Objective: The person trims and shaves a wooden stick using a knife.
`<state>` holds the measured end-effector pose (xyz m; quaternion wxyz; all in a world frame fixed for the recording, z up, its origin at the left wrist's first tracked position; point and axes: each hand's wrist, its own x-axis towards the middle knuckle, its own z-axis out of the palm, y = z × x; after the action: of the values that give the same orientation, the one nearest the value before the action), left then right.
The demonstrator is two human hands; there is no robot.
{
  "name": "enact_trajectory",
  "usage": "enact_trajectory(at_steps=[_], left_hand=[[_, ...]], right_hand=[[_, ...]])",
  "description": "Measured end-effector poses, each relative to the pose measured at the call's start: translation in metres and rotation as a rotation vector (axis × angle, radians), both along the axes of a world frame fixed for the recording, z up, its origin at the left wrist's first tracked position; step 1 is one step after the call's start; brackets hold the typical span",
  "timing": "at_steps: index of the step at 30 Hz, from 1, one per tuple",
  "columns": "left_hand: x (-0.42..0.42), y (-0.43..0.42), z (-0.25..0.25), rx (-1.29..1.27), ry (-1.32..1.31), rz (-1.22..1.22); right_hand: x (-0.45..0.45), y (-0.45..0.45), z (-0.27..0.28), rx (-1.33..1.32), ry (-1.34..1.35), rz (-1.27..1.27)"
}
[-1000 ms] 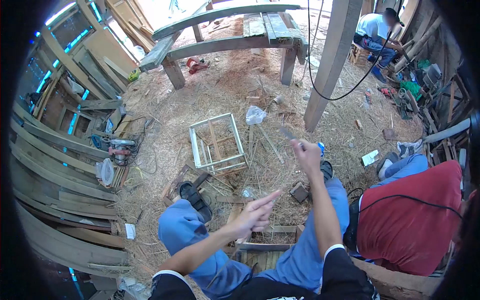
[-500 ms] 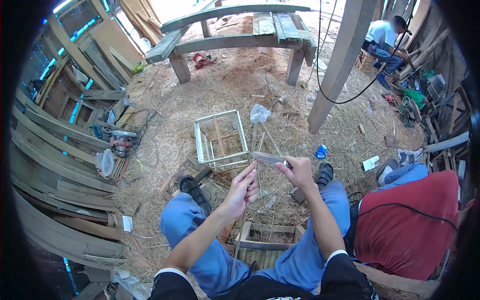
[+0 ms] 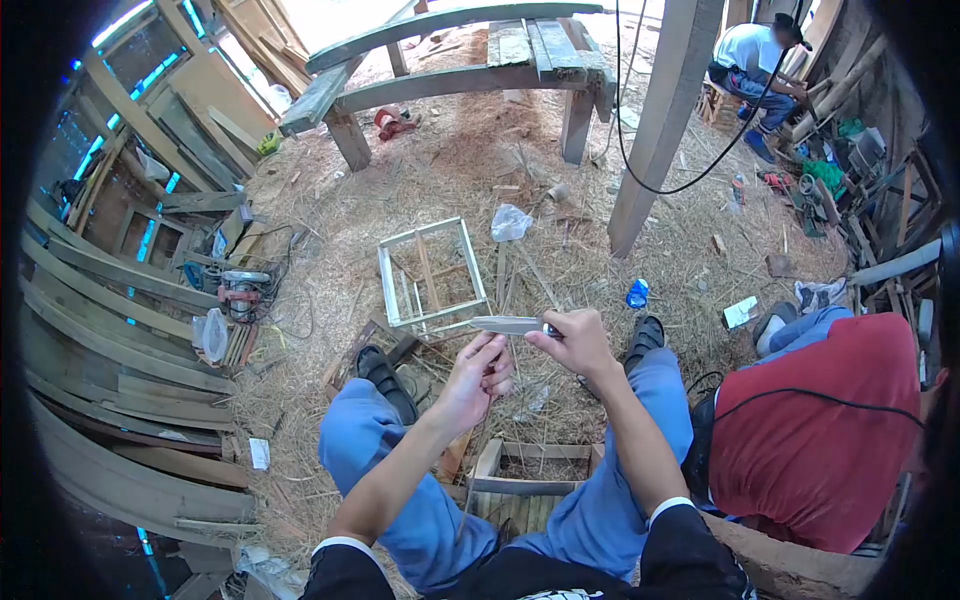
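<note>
Here, right hand (image 3: 577, 343) clasping a knife (image 3: 508, 325) sideways, left hand (image 3: 474, 382) half-curled just below it, its hold unclear

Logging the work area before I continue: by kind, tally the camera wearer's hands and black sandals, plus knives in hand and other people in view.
Hands: 2 (left hand, right hand)
Black sandals: 2
Knife: 1
Other people: 2 (red shirt, white shirt)
Total: 7

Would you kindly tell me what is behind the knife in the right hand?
Beyond the knife, littered floor shows, with the pale wooden frame past its tip. Whatever lies directly behind the knife and right hand is covered.
</note>
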<state>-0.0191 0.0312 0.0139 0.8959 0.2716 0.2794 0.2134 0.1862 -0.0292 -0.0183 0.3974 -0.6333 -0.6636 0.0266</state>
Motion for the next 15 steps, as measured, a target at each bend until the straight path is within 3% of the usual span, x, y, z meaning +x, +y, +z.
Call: enact_trajectory(at_steps=[15], left_hand=[[0.0042,-0.0095,0.0021,0.041,0.037,-0.066]], right_hand=[[-0.0061,0.0031,0.0039,0.030,0.021,0.097]])
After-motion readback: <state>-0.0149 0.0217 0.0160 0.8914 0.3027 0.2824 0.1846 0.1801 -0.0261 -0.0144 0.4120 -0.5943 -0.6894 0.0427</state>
